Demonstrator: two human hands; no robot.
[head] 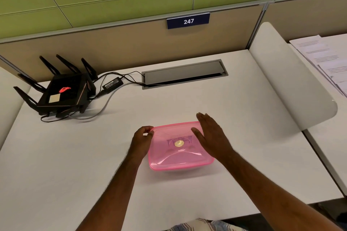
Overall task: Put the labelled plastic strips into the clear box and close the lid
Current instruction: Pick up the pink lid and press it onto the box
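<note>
The pink translucent lid [180, 146] lies on the clear box, of which little shows beneath it; dark marks under the lid may be the labelled strips, though that is unclear. The left hand [140, 141] pinches the lid's far-left corner between curled fingers. The right hand [211, 137] is spread flat, fingers extended, over the lid's right edge, gripping nothing. Judging by this, both hands sit directly at the lid, so seating it likely needs only downward pressure. Well beyond the lid to the left stands a black router [62, 93].
</note>
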